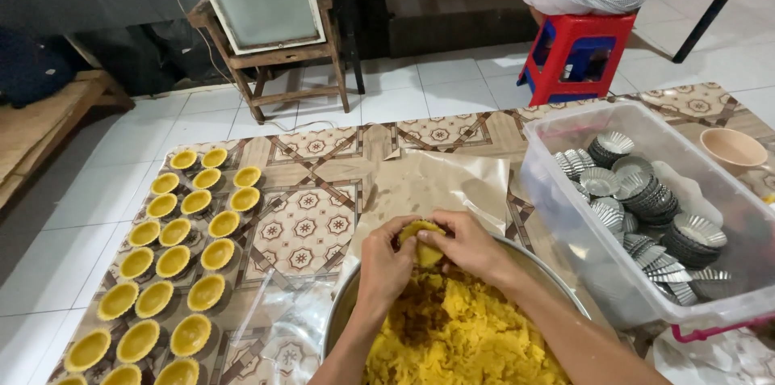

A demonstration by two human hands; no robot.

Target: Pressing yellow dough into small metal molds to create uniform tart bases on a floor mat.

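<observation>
Both my hands meet over the far rim of a large metal bowl (557,280) filled with crumbly yellow dough (468,336). My left hand (383,264) and my right hand (472,244) together pinch a small lump of dough (424,244) between the fingers. To the left, several fluted tart moulds lined with yellow dough (173,260) stand in three rows on a patterned mat (303,228).
A clear plastic tub (565,215) with stacks of empty metal tart moulds (646,199) sits right of the bowl. A pink bowl (733,147) lies beyond it. Brown paper (432,183) and a plastic sheet (282,328) cover the mat. A person sits on a red stool (575,58).
</observation>
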